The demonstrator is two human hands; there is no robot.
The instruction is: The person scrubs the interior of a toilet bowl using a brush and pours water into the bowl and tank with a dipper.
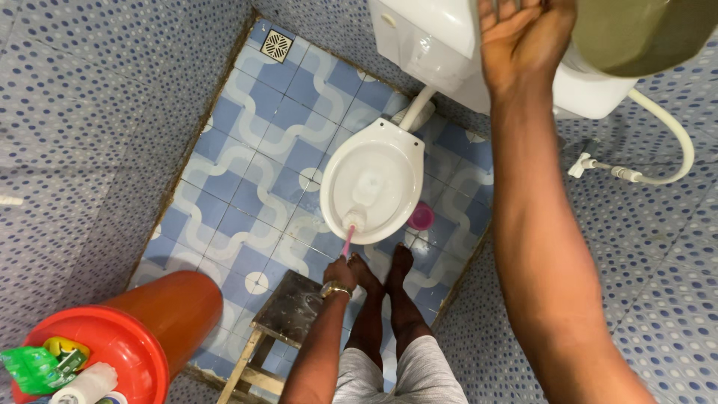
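Toilet brush [350,233], pink-handled, angled down into the near rim of the white toilet bowl [372,179], bristle head resting just inside that rim so as to scrub the inner wall. Gripped at the handle's top by the left hand [340,274], fingers wrapped fully closed around it, a gold watch [336,289] at the wrist. Bare feet [383,271] planted on the patterned blue floor tiles [262,150] just before the bowl's near edge, close enough for the reach. Small pink cup [421,216] on the floor at the bowl's right side. Dark wooden stool [288,318] beside the legs, toward the floor's near edge. Right hand [520,37] raised high against the white cistern [441,45], palm flat and fingers spread, gripping nothing, seemingly braced for balance while leaning. Red bucket [157,322] with cleaning supplies by the left wall; floor drain [276,45] in the far corner.
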